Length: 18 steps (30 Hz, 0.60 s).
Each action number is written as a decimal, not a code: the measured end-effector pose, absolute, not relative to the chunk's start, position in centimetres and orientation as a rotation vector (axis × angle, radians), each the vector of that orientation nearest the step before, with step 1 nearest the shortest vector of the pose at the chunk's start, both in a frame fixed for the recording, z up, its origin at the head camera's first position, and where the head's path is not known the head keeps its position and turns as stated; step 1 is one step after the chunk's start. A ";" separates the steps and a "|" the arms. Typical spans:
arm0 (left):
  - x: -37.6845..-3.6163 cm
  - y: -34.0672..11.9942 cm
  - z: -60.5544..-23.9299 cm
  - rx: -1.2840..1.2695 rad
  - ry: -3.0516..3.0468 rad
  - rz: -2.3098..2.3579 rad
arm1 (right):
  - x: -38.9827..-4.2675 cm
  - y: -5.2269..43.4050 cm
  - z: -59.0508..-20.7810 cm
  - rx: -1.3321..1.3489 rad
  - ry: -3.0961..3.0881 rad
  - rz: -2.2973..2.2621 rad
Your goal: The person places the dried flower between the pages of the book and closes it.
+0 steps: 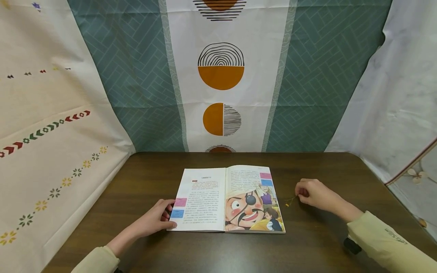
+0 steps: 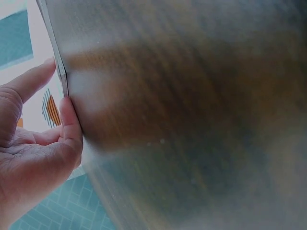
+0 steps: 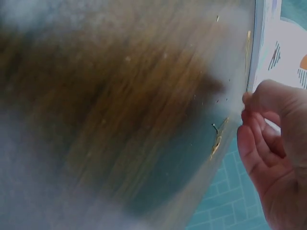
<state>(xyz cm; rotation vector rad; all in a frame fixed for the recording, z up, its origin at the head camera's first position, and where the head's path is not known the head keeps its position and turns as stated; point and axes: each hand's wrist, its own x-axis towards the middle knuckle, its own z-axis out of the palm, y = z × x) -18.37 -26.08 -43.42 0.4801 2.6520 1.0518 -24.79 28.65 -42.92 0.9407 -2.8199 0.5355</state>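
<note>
An open book (image 1: 205, 201) lies on the table, with printed text on its left page and a cartoon face with an eye patch on its right. At its lower left edge, my left hand (image 1: 157, 217) holds the book, thumb on the page and fingers bent at the side. The left wrist view shows the thumb (image 2: 36, 79) and fingers either side of the book's edge. To the right of the book, my right hand (image 1: 312, 193) pinches a thin sprig with a small yellow flower (image 1: 287, 204). Its slender stem (image 3: 248, 60) shows in the right wrist view.
The dark brown table (image 1: 205, 252) reflects light at its front. Behind it hangs a green and white patterned cloth (image 1: 136, 76), with pale fabric on both sides. In the right wrist view, a yellowish twig-like piece (image 3: 218, 141) and small specks appear on the table.
</note>
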 end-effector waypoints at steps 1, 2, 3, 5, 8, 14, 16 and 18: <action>-18.4 -26.1 -43.4 0.481 2.653 1.051 | -24.8 28.6 -43.0 0.917 -2.811 0.531; -18.4 -26.1 -43.4 0.482 2.654 1.048 | -24.7 28.6 -43.0 0.896 -2.802 0.529; -18.4 -26.1 -43.4 0.482 2.656 1.045 | -24.7 28.6 -43.0 0.877 -2.791 0.524; -18.3 -26.1 -43.5 0.486 2.652 1.049 | -24.6 28.6 -43.0 0.848 -2.787 0.535; -18.3 -26.1 -43.5 0.497 2.649 1.055 | -24.6 28.5 -42.6 0.812 -2.780 0.561; -18.5 -26.2 -43.6 0.518 2.659 1.065 | -24.7 28.3 -41.3 0.766 -2.767 0.589; -18.5 -26.2 -43.6 0.517 2.657 1.069 | -24.9 28.2 -40.7 0.755 -2.767 0.593; -18.5 -26.2 -43.5 0.516 2.651 1.071 | -25.2 28.0 -40.1 0.752 -2.760 0.597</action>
